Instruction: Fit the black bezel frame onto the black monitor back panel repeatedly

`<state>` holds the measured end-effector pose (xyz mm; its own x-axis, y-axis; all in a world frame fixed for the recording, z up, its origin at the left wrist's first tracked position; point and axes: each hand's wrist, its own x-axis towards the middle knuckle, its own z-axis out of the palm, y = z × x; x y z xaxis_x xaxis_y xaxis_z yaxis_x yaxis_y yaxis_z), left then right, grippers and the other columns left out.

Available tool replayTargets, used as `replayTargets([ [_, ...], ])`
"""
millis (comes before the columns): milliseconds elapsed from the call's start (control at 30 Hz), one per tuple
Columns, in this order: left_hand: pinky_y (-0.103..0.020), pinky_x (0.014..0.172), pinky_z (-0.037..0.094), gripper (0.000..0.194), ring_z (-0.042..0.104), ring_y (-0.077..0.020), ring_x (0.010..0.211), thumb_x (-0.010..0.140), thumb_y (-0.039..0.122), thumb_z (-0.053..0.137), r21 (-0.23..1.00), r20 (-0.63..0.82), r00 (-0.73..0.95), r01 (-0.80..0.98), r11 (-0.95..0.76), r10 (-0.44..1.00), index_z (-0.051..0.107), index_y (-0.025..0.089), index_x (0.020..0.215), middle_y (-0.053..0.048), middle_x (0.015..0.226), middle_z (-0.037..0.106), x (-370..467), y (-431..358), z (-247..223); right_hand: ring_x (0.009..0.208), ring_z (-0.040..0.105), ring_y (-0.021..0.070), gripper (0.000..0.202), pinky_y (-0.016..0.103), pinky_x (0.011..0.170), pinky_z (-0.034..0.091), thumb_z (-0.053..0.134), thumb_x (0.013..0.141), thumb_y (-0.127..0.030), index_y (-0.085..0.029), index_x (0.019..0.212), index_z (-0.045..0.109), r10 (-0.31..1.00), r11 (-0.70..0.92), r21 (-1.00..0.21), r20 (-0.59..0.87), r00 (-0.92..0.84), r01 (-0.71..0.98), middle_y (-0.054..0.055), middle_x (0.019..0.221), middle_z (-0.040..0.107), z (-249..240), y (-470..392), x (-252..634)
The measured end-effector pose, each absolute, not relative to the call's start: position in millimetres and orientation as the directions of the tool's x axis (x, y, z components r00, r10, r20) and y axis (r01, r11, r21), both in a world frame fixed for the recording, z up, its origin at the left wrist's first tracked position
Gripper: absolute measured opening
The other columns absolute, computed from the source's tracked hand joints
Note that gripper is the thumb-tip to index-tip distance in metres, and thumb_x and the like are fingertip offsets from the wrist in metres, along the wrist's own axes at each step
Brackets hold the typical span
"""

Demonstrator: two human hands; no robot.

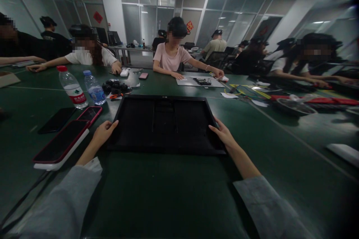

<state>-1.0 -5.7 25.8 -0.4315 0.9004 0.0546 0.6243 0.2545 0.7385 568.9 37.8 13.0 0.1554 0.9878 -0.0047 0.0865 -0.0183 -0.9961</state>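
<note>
A wide black monitor casing (137, 125), shallow with raised edges, lies in front of me on the green table. Slots and a rectangular recess show in its middle. My left hand (104, 131) grips its left edge, thumb over the rim and the other fingers mostly hidden. On the opposite side, my right hand (223, 132) holds the right edge the same way, its thumb on the inner face. Left of my left hand are a phone in a red case (63, 140) on a white block and a smaller pink-edged phone (91, 115).
Two water bottles, one red-capped (73, 89) and one blue-capped (94, 89), stand at the left beside a dark phone (57, 120). Beyond the casing sit black cables (114, 86) and orange-handled scissors (114, 96). A co-worker (172, 54) works opposite. Wires and tools (249, 91) lie right.
</note>
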Motion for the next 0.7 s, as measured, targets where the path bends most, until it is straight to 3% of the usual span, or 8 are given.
replayTargets([
  [100,-0.033,0.067,0.053,0.055,0.071,-0.0289,0.086,0.085,0.077,0.058,0.763,0.078,-0.431,0.606,0.224,0.899,0.067,0.023,0.079,-0.006,0.075,0.071,-2,-5,23,0.115,0.076,0.0354,0.098,0.056,0.1,0.064,0.087,0.067,-0.055,-0.03,0.157,0.056,0.983,0.058,-0.992,0.076,0.168,0.113,0.008,0.13,0.077,13,38,567],
  [200,-0.032,0.07,0.054,0.057,0.072,-0.0284,0.093,0.087,0.074,0.055,0.802,0.135,-0.423,0.578,0.152,0.896,0.073,0.02,0.095,-0.01,0.095,0.078,-6,-2,16,0.122,0.073,0.0358,0.096,0.057,0.105,0.062,0.086,0.066,-0.055,-0.031,0.155,0.059,0.971,0.11,-0.985,0.135,0.197,0.132,0.008,0.132,0.076,11,38,569],
  [333,-0.03,0.058,0.049,0.065,0.068,-0.0213,0.072,0.085,0.073,0.054,0.844,0.133,-0.395,0.525,0.105,0.909,0.07,0.018,0.117,-0.012,0.107,0.08,-13,2,6,0.122,0.073,0.0361,0.093,0.058,0.105,0.062,0.081,0.069,-0.052,-0.026,0.155,0.059,0.933,0.134,-0.977,0.18,0.311,0.163,0.011,0.132,0.076,4,37,579],
  [500,-0.027,0.051,0.043,0.064,0.063,-0.0174,0.062,0.083,0.072,0.056,0.86,0.131,-0.376,0.503,0.083,0.917,0.069,0.017,0.115,-0.012,0.104,0.08,-16,5,2,0.131,0.069,0.0357,0.089,0.057,0.113,0.055,0.074,0.069,-0.039,-0.022,0.155,0.056,0.806,0.119,-0.974,0.209,0.553,0.195,0.013,0.142,0.071,1,32,598],
  [633,-0.027,0.051,0.041,0.062,0.062,-0.0167,0.062,0.084,0.069,0.054,0.863,0.129,-0.37,0.498,0.079,0.92,0.069,0.017,0.115,-0.012,0.105,0.079,-19,5,-1,0.139,0.063,0.0336,0.088,0.056,0.121,0.048,0.064,0.075,-0.036,-0.021,0.16,0.047,0.687,0.08,-0.973,0.21,0.695,0.216,0.013,0.152,0.064,-4,25,620],
  [700,-0.027,0.052,0.041,0.059,0.062,-0.0166,0.063,0.086,0.067,0.053,0.857,0.134,-0.353,0.511,0.07,0.926,0.069,0.017,0.114,-0.012,0.105,0.08,-20,6,-2,0.151,0.052,0.0329,0.094,0.052,0.127,0.04,0.058,0.079,-0.038,-0.021,0.168,0.029,0.648,0.06,-0.961,0.244,0.721,0.271,0.015,0.165,0.05,-11,22,636],
])
